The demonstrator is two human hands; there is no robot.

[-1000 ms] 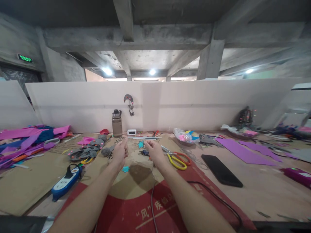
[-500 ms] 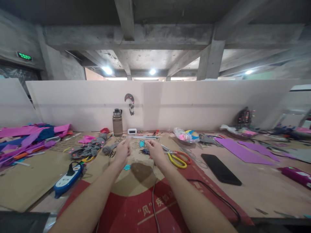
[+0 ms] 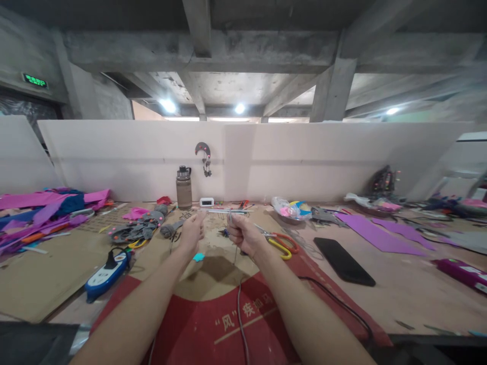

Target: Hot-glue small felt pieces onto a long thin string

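Note:
My left hand (image 3: 193,231) is closed in a pinch above the brown paper; whatever its fingers hold is too small to make out. Level with it, my right hand (image 3: 245,234) is closed too, with a thin greyish sliver (image 3: 230,217) standing up at its fingertips. A fine thread-like line hangs below the right hand. On the paper under and between the hands lies a small turquoise felt cutout (image 3: 198,257). Scissors (image 3: 280,248) with yellow and orange handles rest just right of my right hand. A small dark cluster (image 3: 224,232) is partly hidden behind that hand.
At left are a blue-white power strip (image 3: 106,276), grey felt pieces with pink beads (image 3: 137,230) and purple felt scraps (image 3: 49,205). Behind stand a bottle (image 3: 184,190) and small white clock (image 3: 206,202). A black phone (image 3: 344,261) lies right. A cable (image 3: 241,314) crosses the red paper.
The turquoise flower-shaped piece at my right fingertips no longer shows; a thin greyish sliver is seen there instead. My right hand has turned, its curled fingers now more visible. My left hand stays nearly in place.

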